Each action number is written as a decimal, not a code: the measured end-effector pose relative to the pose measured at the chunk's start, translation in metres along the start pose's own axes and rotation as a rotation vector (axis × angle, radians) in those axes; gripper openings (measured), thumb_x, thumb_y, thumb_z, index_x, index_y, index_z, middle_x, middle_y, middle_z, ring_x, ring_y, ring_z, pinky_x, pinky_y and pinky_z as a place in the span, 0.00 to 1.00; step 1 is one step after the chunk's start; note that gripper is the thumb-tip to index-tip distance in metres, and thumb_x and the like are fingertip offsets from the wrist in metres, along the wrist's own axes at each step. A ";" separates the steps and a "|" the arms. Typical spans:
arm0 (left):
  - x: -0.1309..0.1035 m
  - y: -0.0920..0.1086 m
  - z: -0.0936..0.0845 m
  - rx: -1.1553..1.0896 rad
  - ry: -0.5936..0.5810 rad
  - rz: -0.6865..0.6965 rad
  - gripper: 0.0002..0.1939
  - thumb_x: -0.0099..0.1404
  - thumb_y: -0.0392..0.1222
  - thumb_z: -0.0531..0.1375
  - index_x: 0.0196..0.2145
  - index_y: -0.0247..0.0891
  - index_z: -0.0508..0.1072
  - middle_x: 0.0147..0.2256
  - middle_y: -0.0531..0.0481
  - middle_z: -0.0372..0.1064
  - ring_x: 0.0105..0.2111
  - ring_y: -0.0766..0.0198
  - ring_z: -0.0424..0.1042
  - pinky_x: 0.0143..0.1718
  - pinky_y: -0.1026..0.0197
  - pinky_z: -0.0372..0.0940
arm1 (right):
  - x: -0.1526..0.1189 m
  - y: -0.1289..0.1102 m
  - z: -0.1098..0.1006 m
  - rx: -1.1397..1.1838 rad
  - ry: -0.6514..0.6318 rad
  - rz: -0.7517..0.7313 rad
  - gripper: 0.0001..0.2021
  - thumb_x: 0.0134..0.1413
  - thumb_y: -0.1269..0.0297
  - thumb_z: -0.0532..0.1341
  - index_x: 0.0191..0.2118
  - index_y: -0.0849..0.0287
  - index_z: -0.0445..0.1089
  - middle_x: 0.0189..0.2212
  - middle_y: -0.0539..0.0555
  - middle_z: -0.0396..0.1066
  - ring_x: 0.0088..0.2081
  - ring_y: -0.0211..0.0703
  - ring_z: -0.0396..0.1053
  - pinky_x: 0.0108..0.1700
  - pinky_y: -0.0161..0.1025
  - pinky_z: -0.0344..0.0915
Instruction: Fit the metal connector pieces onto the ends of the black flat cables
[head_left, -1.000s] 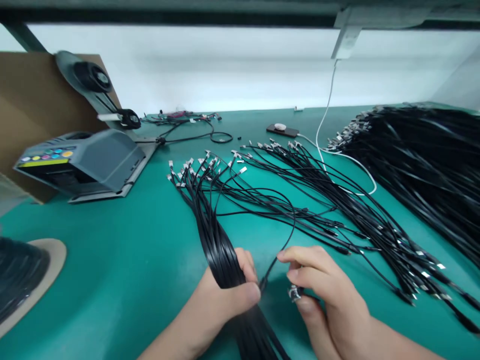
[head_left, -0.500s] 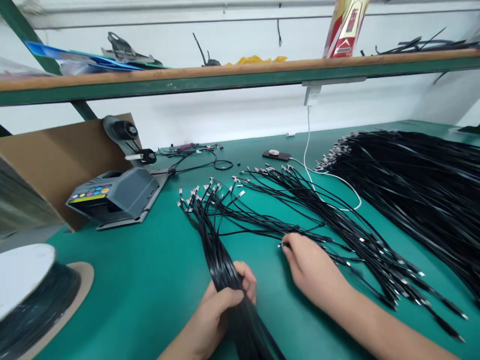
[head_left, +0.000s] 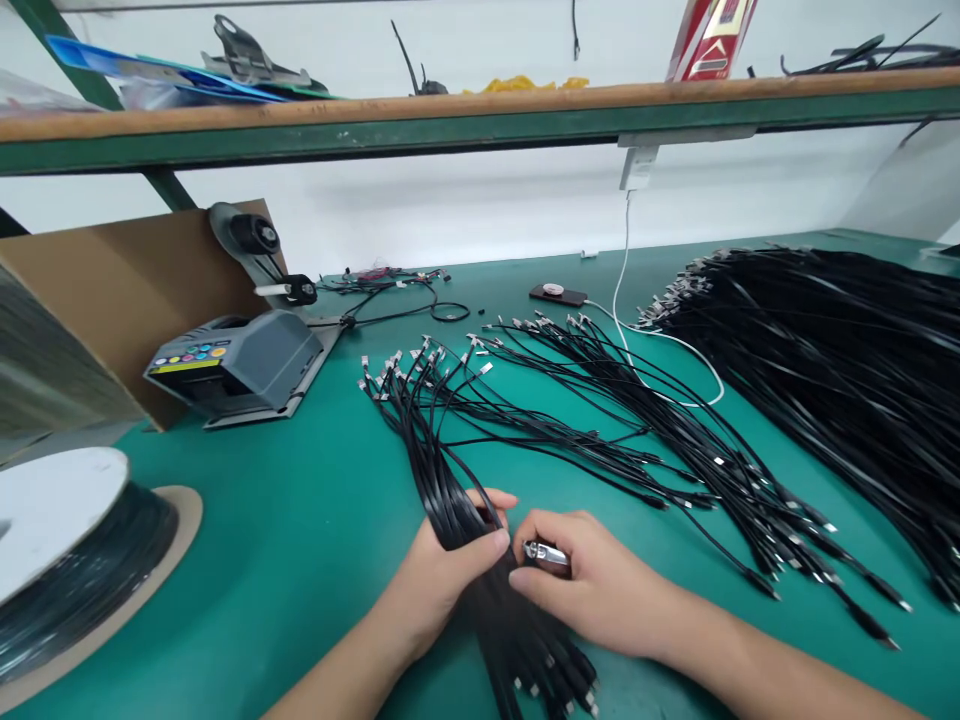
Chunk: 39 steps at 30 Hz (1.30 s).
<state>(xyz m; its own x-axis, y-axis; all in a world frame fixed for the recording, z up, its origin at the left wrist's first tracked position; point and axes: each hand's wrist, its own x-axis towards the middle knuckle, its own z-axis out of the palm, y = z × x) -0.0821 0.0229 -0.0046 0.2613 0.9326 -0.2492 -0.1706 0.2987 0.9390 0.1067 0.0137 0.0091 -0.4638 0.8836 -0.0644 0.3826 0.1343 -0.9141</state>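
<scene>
My left hand [head_left: 465, 560] is wrapped round a bundle of black cables [head_left: 431, 465], thumb across the top. Small metal plugs [head_left: 390, 378] fan out at the bundle's far end, and more connector ends [head_left: 555, 685] hang below my hands. Close beside it on the right, my right hand [head_left: 592, 575] is closed, with a small silver metal piece [head_left: 546, 553] showing between thumb and curled fingers; its exact kind is unclear. One cable [head_left: 472, 475] arcs separately down into the left hand's grip. Fingers hide the middle of the bundle.
More cables [head_left: 645, 385] lie loose to the right, beyond them a large cable pile [head_left: 825, 340]. A phone [head_left: 559, 294] with a white charging cord [head_left: 675, 342] rests behind. At left stand a grey tape dispenser [head_left: 247, 362] and a spool [head_left: 75, 540]. A shelf [head_left: 450, 120] spans overhead.
My right hand has moved left and toward me, from the loose cables to beside my left hand. A silver piece now shows in it. The left hand still grips the bundle.
</scene>
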 end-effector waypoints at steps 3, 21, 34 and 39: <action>0.001 0.000 0.001 -0.006 0.007 0.005 0.17 0.59 0.50 0.70 0.42 0.39 0.78 0.29 0.54 0.67 0.31 0.65 0.65 0.34 0.62 0.59 | 0.002 0.003 -0.002 0.043 0.037 0.011 0.06 0.59 0.67 0.58 0.30 0.58 0.63 0.22 0.43 0.58 0.25 0.33 0.52 0.28 0.34 0.50; 0.003 0.004 0.004 0.177 -0.062 -0.023 0.16 0.49 0.46 0.74 0.33 0.36 0.79 0.28 0.50 0.74 0.29 0.63 0.69 0.33 0.62 0.65 | 0.020 0.012 0.009 0.517 0.500 0.005 0.14 0.65 0.52 0.58 0.33 0.56 0.61 0.25 0.45 0.66 0.19 0.31 0.57 0.22 0.32 0.54; 0.003 0.001 -0.003 0.224 -0.113 -0.027 0.10 0.56 0.43 0.71 0.34 0.39 0.77 0.27 0.52 0.74 0.29 0.63 0.71 0.34 0.63 0.66 | 0.003 0.012 -0.005 0.292 0.456 -0.126 0.11 0.71 0.58 0.50 0.37 0.55 0.62 0.24 0.44 0.56 0.23 0.34 0.52 0.27 0.34 0.53; 0.002 0.002 -0.003 0.220 -0.117 -0.018 0.08 0.58 0.43 0.70 0.33 0.40 0.77 0.27 0.54 0.73 0.29 0.66 0.70 0.32 0.65 0.64 | -0.009 0.015 -0.012 -0.221 0.339 -0.399 0.08 0.67 0.69 0.49 0.42 0.58 0.65 0.30 0.50 0.65 0.29 0.38 0.61 0.31 0.37 0.58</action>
<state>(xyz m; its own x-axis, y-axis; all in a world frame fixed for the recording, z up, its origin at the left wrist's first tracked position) -0.0851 0.0260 -0.0038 0.3725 0.8938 -0.2497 0.0427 0.2522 0.9667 0.1257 0.0133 0.0007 -0.3379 0.8350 0.4342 0.4057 0.5455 -0.7334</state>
